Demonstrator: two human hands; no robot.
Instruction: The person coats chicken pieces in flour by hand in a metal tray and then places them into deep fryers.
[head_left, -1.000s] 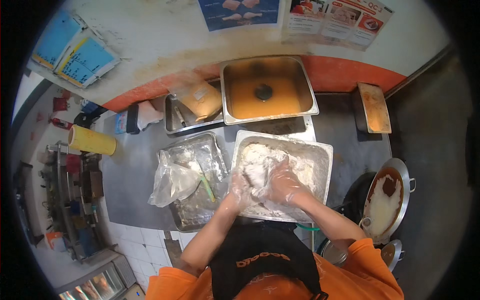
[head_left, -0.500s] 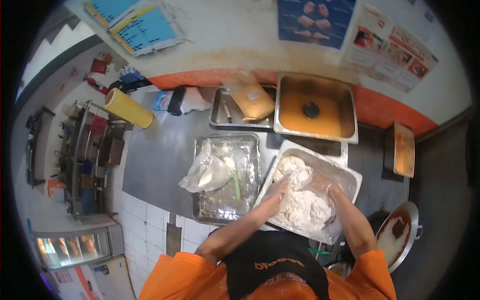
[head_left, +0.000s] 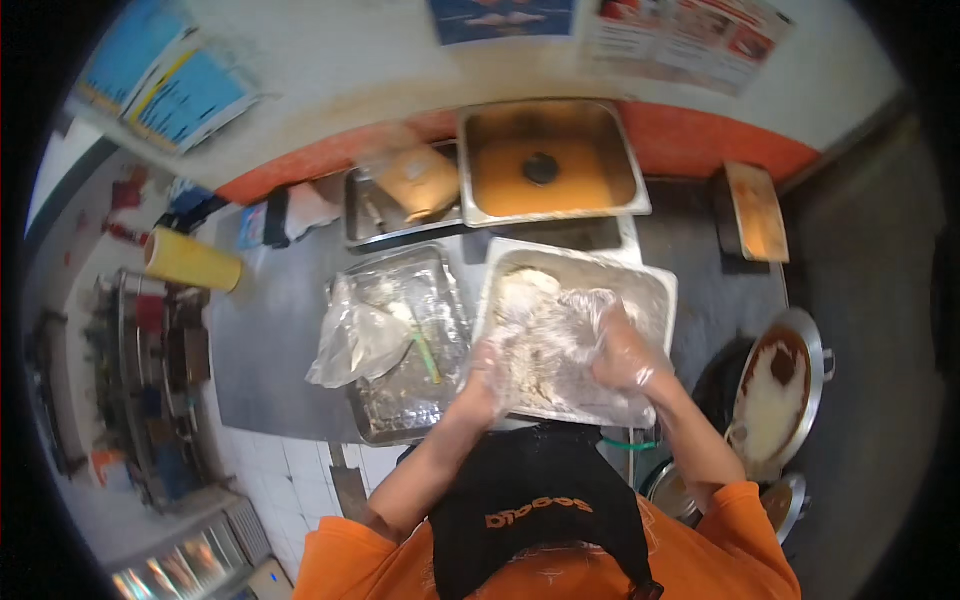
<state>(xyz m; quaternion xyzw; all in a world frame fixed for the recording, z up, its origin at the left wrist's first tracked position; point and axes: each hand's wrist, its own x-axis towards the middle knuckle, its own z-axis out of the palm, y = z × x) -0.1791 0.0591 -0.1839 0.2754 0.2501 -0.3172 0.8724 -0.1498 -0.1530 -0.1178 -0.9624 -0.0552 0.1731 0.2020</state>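
Head view: at frame centre, 2 gloved hands, left hand (head_left: 488,378) and right hand (head_left: 625,350), press loosely curled into floured pieces (head_left: 545,345) in a steel pan (head_left: 655,285). Pieces probably soft, powdery, slippery; best scooped from beneath.

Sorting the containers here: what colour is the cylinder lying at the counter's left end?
Yellow cylinder, head view.

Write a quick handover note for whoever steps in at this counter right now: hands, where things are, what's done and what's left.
Left hand and right hand, both in clear gloves, are down in the flour pan, working coated pieces. 
The foil-lined tray to the left holds a crumpled plastic bag and green tongs. 
The batter pan sits behind. 
Done: pieces are in flour. 
Left: probably finish coating and move them out.
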